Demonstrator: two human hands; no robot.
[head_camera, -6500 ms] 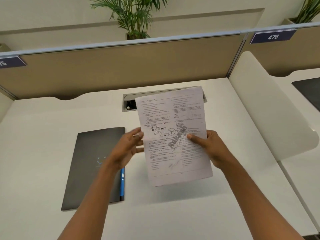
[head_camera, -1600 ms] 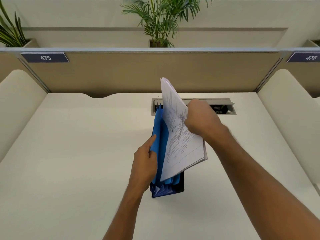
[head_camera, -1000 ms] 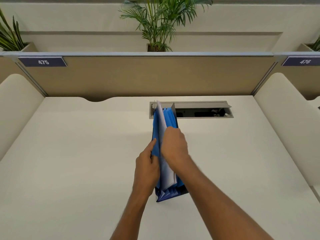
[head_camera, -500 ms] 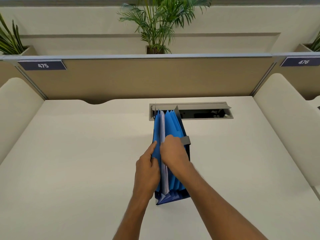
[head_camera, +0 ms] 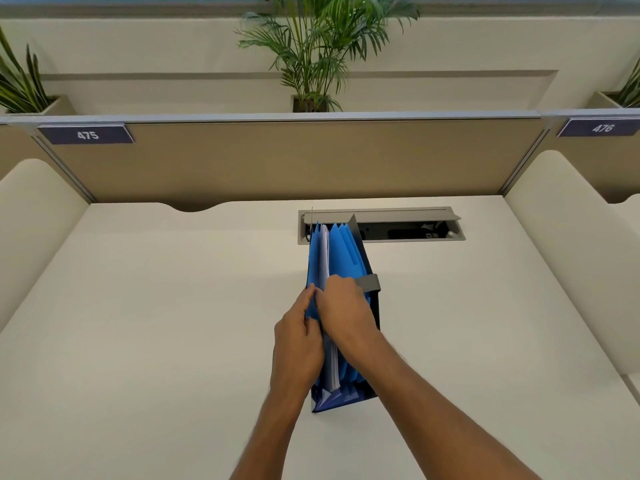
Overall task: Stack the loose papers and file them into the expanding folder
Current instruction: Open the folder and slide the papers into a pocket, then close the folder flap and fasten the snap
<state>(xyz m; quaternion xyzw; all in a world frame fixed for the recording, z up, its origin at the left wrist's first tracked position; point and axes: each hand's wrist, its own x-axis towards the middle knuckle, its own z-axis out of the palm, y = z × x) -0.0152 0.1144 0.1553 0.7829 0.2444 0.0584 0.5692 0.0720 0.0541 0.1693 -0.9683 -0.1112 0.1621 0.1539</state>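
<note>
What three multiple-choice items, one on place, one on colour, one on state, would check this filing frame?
1. Where do the papers sit in the expanding folder?
A. a pocket near its left side
B. the rightmost pocket
C. flat on the desk

2. What colour are the folder's dividers?
A. red
B. blue
C. green

3. How is the folder standing?
A. closed flat
B. upright, fanned open
C. upside down

Answers: 1 A, the white edges stand near the left wall beside the left hand; 2 B, blue pleats show past the right hand; 3 B, pockets spread on the desk.
</note>
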